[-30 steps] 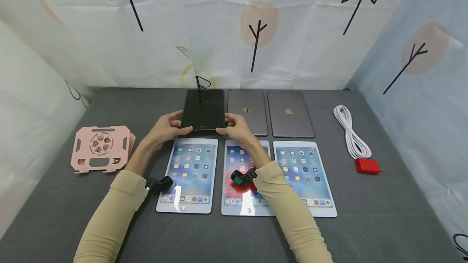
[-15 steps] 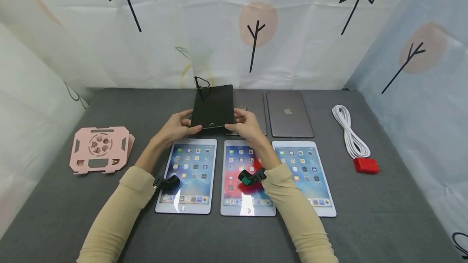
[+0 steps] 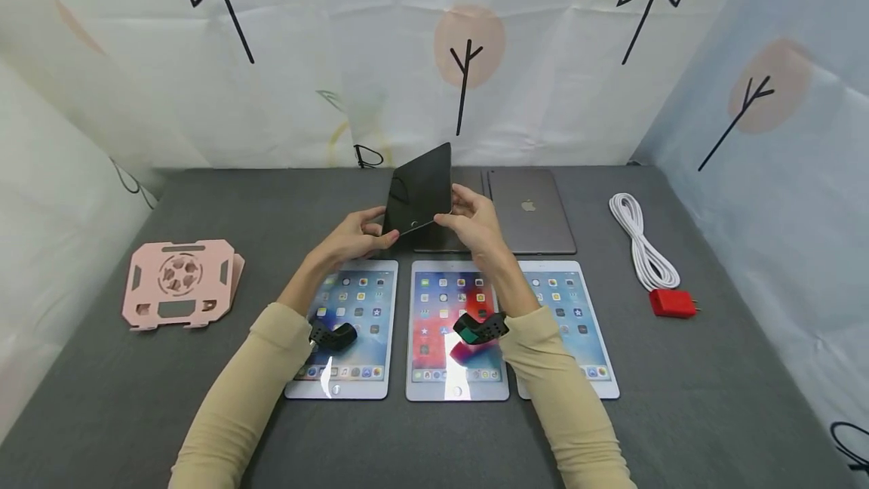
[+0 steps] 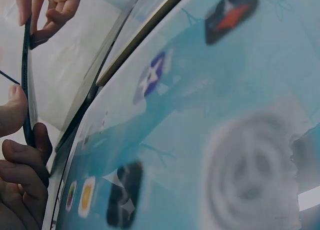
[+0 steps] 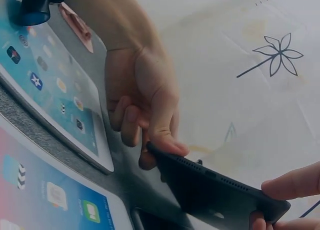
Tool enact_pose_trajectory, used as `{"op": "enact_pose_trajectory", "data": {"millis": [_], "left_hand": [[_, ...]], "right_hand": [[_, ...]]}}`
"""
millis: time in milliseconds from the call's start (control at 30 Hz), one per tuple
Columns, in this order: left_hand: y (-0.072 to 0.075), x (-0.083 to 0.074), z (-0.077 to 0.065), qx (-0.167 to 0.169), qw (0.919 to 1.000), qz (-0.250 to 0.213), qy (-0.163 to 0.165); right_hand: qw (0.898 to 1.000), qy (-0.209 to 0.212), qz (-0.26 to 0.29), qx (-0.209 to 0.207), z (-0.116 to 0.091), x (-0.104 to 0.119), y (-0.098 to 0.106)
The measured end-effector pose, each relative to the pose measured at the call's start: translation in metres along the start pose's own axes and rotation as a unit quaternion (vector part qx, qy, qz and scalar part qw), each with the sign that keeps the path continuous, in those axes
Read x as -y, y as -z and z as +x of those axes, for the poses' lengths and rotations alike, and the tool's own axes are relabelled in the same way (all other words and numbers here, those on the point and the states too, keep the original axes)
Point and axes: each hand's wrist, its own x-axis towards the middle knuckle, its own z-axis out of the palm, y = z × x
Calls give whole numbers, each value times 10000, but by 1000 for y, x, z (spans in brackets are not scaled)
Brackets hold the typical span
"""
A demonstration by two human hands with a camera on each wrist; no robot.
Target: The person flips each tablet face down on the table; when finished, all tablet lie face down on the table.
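A dark tablet (image 3: 419, 186) is raised off the table and tilted, its black screen towards the head camera. My left hand (image 3: 356, 236) pinches its lower left corner, thumb in front and fingers behind. On the other side my right hand (image 3: 477, 226) grips the right edge near the lower corner. From the right wrist view, the tablet's bottom edge (image 5: 220, 176) shows speaker holes and a port. Under and behind it lies a grey tablet (image 3: 437, 240), back up and partly covered. Another grey tablet (image 3: 532, 211) lies back up to its right.
In front lie three white tablets with lit screens: a left one (image 3: 360, 330), a middle one (image 3: 456, 330) and a right one (image 3: 577, 330). A pink folding stand (image 3: 178, 284) is at the left. A white coiled cable (image 3: 645, 240) and a red charger plug (image 3: 672, 303) sit at the right.
Both hands have lifted the dark tablet from the back left spot and carried it right, over the middle grey tablet. Its right side has tipped upward.
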Motion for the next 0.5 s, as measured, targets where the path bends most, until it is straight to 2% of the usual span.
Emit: {"op": "enact_pose_trajectory", "data": {"millis": [200, 300, 400, 500], "left_hand": [[-6, -3, 4, 151, 9998, 158, -44], [-8, -3, 5, 341, 9992, 217, -72], [-9, -3, 7, 498, 9981, 359, -88], [-12, -4, 8, 493, 9968, 615, -145]], "right_hand": [[9999, 63, 139, 43, -1, 4, 3], [9998, 107, 182, 62, -2, 6, 2], [9995, 219, 195, 144, -4, 8, 0], [9990, 331, 131, 257, -6, 11, -3]]}}
